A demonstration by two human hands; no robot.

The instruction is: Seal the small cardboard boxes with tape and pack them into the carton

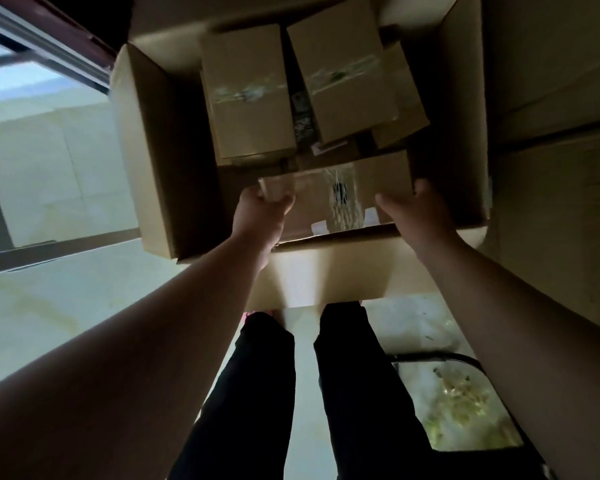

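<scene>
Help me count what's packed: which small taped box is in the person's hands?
The near box, lying crosswise: the left hand and right hand hold its ends. The far left box and far right box lie deeper in the carton, untouched.

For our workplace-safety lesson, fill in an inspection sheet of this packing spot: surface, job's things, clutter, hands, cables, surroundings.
Surface: pale floor; the carton stands on it, flaps open.
Job's things: held small box, taped, over the carton's near side; two taped boxes inside, farther back.
Clutter: dark printed item in the gap between those boxes, unclear what.
Hands: left hand and right hand grip the held small box's ends.
Cables: nothing seen.
Surroundings: window frame at left; black-framed object beside the legs.
</scene>
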